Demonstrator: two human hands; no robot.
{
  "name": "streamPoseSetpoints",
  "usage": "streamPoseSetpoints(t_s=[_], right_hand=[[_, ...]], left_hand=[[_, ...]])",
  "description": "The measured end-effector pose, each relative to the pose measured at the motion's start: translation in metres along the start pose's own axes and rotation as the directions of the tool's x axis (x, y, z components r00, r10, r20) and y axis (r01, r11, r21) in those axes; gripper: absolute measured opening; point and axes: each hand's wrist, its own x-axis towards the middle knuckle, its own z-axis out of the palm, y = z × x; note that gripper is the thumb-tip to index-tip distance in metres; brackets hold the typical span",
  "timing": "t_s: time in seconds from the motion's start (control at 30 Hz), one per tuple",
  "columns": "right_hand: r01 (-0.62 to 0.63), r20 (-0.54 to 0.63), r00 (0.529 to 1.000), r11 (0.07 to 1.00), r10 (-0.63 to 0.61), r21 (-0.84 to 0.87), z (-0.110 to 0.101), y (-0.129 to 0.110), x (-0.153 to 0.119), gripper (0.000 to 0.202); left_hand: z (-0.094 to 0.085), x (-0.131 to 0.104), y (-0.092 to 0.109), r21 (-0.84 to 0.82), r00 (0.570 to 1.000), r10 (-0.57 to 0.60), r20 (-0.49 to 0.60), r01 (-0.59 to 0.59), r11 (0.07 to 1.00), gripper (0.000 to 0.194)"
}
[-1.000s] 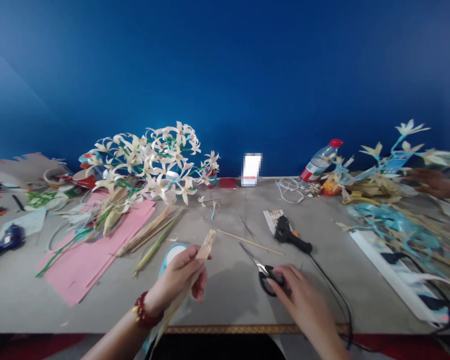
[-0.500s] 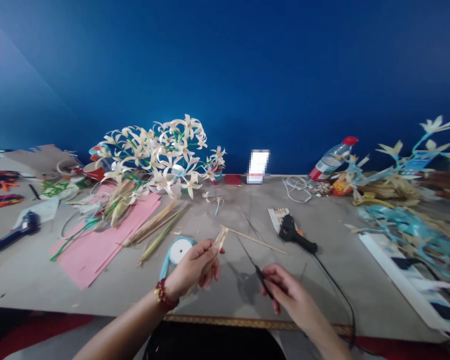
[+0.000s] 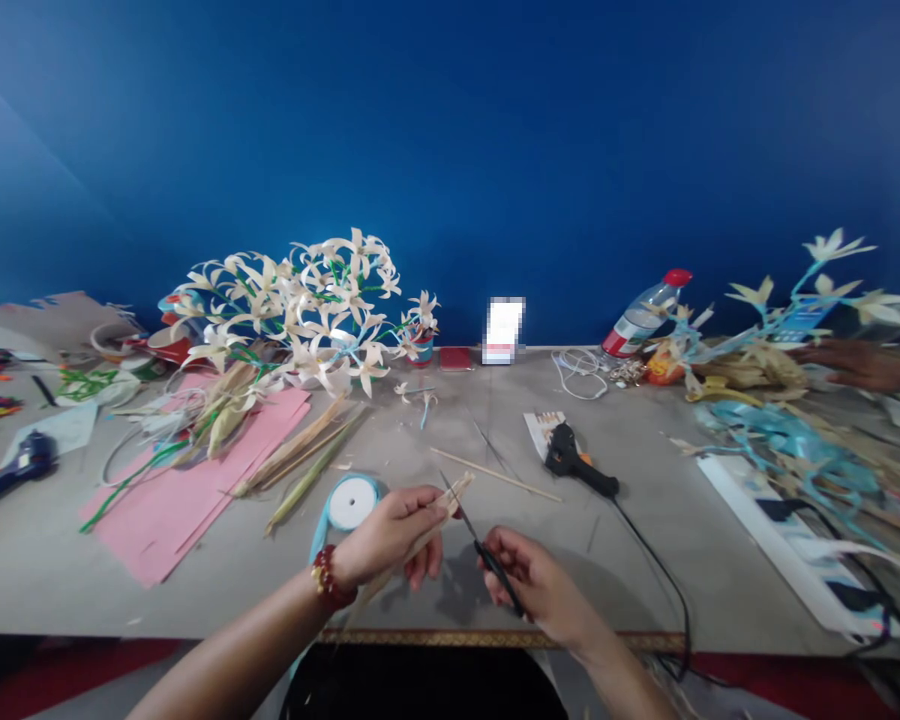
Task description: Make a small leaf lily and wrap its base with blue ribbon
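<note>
My left hand (image 3: pixel 390 535), with a beaded bracelet at its wrist, pinches a pale strip of dried husk (image 3: pixel 461 487) whose tip points up and right. In my right hand (image 3: pixel 532 580) is a pair of black-handled scissors (image 3: pixel 495 568). Their blades cross the strip just beyond my left fingertips; whether they cut into it I cannot tell. Beside my left hand lies a roll of light blue tape (image 3: pixel 354 500), its loose end trailing toward the table's front edge. A thin stick (image 3: pixel 499 474) lies on the table beyond both hands.
A black glue gun (image 3: pixel 581 465) and its cord lie to the right, near a white power strip (image 3: pixel 750 530). White husk flowers (image 3: pixel 330 310) stand at the back left, behind pink paper (image 3: pixel 172 520). Another person's hand (image 3: pixel 870 365) is at far right.
The scissors have come left and up to the husk strip, their blades now across it. The strip has tilted more to the right. The whole view has shifted slightly.
</note>
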Motion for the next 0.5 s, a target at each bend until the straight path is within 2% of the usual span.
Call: streamPoseSetpoints(t_s=[0.23,0.4,0.5], right_hand=[[0.004,-0.005,1.0,1.0,-0.004,0.023,-0.009,0.014,0.0,0.047],[0.027,-0.061,0.998,0.998,-0.024,0.053,-0.01,0.015,-0.002,0.049],[0.009,-0.097,0.995,1.0,-0.007,0.013,-0.013,0.015,-0.001,0.05]], left_hand=[[-0.004,0.008,0.002,0.007,0.993,-0.06,0.097,0.06,0.998,0.037],[-0.006,0.019,0.004,0.002,0.987,-0.091,0.13,0.092,0.996,0.037],[-0.01,0.027,0.005,0.024,0.984,-0.104,0.147,0.101,0.995,0.041]])
